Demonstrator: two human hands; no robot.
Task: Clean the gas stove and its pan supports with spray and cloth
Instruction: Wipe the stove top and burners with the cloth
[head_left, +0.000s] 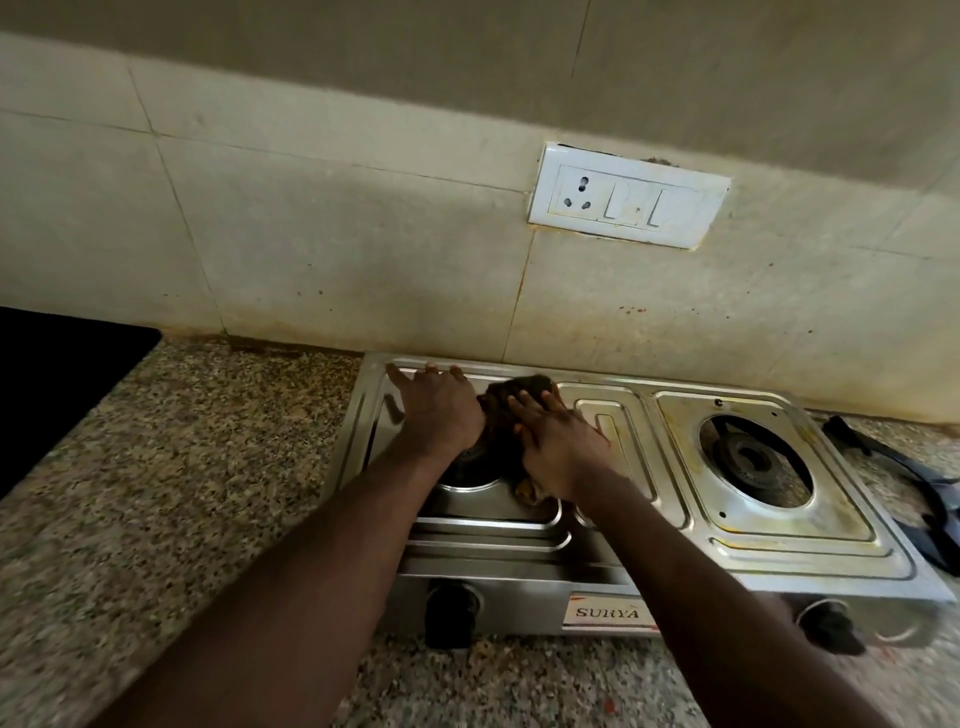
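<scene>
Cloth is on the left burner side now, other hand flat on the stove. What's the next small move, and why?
Probably sweep the cloth with the right hand rightward toward the right burner. The steel around that burner shows yellowish stains, while the left hand lies flat on the stove, apparently steadying it. The pan support lies off on the counter, so that side is open to wipe.

The light is dim and warm, leaving the wall tiles (363, 249) a dull yellow-grey and both forearms nearly black. Soft sheen lies on the steel gas stove (779, 540), brightest around its right burner (756, 461). Wide-angle distortion bows the wall lines, and the speckled counter (182, 493) smears toward the lower edges.
</scene>
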